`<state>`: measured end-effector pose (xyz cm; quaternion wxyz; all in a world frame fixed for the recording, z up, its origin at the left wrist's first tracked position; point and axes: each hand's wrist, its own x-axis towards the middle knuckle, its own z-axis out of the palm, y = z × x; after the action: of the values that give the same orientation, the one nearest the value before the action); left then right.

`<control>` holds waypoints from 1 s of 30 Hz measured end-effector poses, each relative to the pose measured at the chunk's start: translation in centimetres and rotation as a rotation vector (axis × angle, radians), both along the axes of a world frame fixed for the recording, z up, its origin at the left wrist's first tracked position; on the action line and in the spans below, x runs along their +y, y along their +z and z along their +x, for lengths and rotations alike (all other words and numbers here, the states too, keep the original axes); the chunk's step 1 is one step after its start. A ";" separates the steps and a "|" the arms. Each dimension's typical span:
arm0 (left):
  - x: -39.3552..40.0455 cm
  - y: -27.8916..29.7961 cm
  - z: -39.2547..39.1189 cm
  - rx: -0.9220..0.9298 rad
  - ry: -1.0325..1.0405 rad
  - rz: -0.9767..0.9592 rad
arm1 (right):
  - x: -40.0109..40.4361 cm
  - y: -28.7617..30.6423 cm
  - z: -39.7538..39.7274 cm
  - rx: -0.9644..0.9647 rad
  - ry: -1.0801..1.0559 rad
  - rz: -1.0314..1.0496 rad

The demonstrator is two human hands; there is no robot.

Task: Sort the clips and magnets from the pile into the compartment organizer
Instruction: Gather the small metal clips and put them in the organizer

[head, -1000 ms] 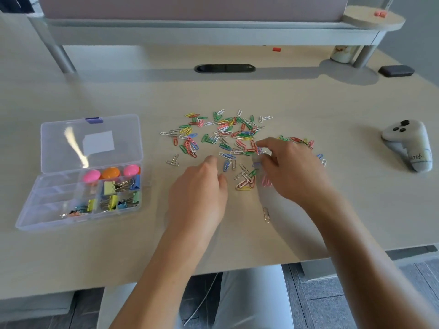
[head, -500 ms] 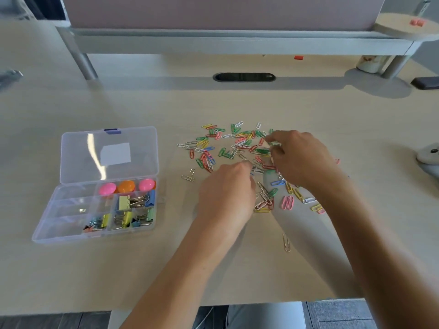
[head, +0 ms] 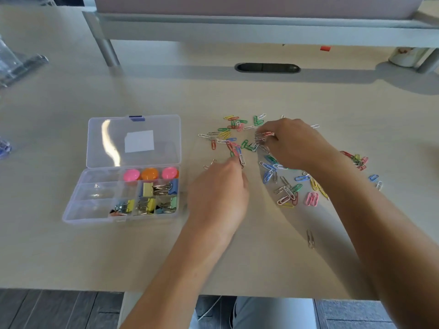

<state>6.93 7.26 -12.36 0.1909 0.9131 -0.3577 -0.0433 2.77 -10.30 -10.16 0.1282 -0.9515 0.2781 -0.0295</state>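
A scatter of coloured paper clips [head: 287,193] lies on the pale desk, right of centre. My right hand [head: 293,143] rests over the far part of the pile, its fingertips pinched on several paper clips. My left hand [head: 219,195] sits at the pile's near left side, fingers curled, with a white clip at its fingertips. The clear compartment organizer [head: 95,211] lies open to the left; three round magnets [head: 150,174] and coloured binder clips [head: 158,188] fill its right compartments, while the left ones look almost bare.
A lone clip [head: 310,238] lies near the front edge. A grey shelf riser [head: 261,29] spans the back, with a black cable slot [head: 267,67] below it. A clear plastic item [head: 14,65] sits far left. The desk's front edge runs along the bottom.
The view has swung right and down, so everything sits further right. My right hand moved to the pile's far side and pinched clips; my left hand slid left toward the pile's near left side.
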 end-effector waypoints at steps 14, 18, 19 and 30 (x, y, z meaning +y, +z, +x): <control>4.6 -0.9 -5.7 0.354 -0.046 -0.597 | 4.7 -1.2 -10.7 -0.531 -0.226 0.302; 5.4 -0.1 -7.9 1.195 0.155 -0.971 | 6.9 -0.9 -14.9 -1.104 -0.605 1.349; 5.6 0.1 -8.3 1.405 0.192 -1.022 | 7.3 -0.8 -15.7 -1.198 -0.669 1.564; 8.9 1.2 -7.8 1.960 0.279 -1.375 | 14.1 -0.1 -16.7 -1.416 -0.451 2.010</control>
<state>-0.82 16.20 -11.15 0.8310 0.2307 0.0926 -0.4976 -13.94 3.76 -10.21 0.9109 -0.1386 0.2044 -0.3305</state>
